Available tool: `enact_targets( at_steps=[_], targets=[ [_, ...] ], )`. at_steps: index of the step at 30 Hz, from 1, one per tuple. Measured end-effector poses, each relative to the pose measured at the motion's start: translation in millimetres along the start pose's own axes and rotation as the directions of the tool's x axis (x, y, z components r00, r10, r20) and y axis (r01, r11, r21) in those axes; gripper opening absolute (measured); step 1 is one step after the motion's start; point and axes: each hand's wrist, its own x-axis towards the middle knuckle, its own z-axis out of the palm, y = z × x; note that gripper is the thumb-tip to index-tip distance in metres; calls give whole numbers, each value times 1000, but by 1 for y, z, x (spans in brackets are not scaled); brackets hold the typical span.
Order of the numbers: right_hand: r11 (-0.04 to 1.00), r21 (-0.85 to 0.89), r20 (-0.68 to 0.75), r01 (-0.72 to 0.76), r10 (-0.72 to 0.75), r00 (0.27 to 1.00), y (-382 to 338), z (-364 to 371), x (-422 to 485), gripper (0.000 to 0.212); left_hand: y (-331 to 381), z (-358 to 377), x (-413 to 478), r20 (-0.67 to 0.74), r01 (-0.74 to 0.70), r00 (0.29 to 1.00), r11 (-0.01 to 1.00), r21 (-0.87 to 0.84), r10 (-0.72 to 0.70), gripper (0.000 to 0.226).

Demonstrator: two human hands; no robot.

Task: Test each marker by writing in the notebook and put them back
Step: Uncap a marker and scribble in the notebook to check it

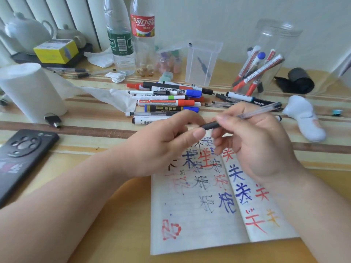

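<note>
- The right hand (252, 143) is raised above the open notebook (199, 215), with the wrist bent and the back of the hand towards the camera. Its forearm comes in from the lower right.
- Its grip is closed on a clear-barrelled pen (254, 112): the thumb lies over the barrel and the fingers curl beneath it. The pen slants up and to the right, with its dark tail end past the knuckles.
- The left hand (167, 141) reaches in from the lower left with a long, straight forearm. Its fingers are curled, and the thumb and forefinger are pinched together on the pen's black front end.
- Both hands therefore hold the same pen in the air, just over the top of the notebook and clear of the page.
- The notebook lies flat on the counter (121, 215), and both pages carry red, blue and black characters.
- A heap of markers (167, 99) lies on the counter just behind the hands.
- More markers stand tilted in a clear jar (269, 59) at the back right.
- A black phone (22, 154) lies at the left, well away from the notebook.
</note>
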Motion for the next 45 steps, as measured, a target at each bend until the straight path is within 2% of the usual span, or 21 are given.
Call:
enact_targets(
  at_steps=[3, 4, 5, 7, 9, 11, 14, 19, 22, 31, 42, 45],
  targets=[
    [996, 87, -154, 17, -4, 988, -5, -17, 6, 18, -6, -7, -5, -19, 82, 996, 983, -162, -86, 60],
    [995, 103, -161, 3, 14, 987, -7, -23, 7, 19, -8, -9, -6, -24, 92, 995, 975, -204, -99, 66],
    [994, 107, -122, -37, 50, 991, -9, -27, 7, 22, -9, -10, -6, -32, 93, 994, 968, -231, -103, 67],
    [980, 79, 66, -180, 175, 982, -11, -30, 4, 27, -8, -11, -4, -53, 72, 995, 959, -275, -90, 63],
    [954, -19, 254, -301, 295, 921, -12, -25, -3, 20, -6, -9, -3, -66, 47, 995, 936, -350, -75, 63],
    [931, -178, 310, -319, 361, 880, -8, -16, -9, 15, -5, -6, -1, -62, 53, 994, 893, -446, -90, 65],
    [903, -334, 291, -270, 372, 881, -2, -7, -11, 8, -5, -2, 1, -15, 98, 992, 847, -523, -124, 67],
    [877, -436, 266, -201, 339, 903, -3, -1, -9, 15, -4, 0, 2, 14, 141, 988, 854, -501, -155, 67],
    [851, -487, 255, -194, 352, 901, -3, 2, -9, 12, -5, -1, 4, 35, 178, 982, 855, -487, -185, 69],
    [844, -480, 201, -240, 372, 906, -3, 2, -10, 12, -7, 1, 6, 40, 194, 980, 875, -443, -197, 71],
    [788, -585, 190, -194, 366, 911, -4, 7, -10, 16, -11, 0, 7, 64, 198, 980, 874, -443, -190, 81],
    [793, -572, 177, -210, 369, 912, -3, 6, -10, 17, -10, 0, 7, 58, 202, 979, 874, -442, -197, 77]
  ],
)
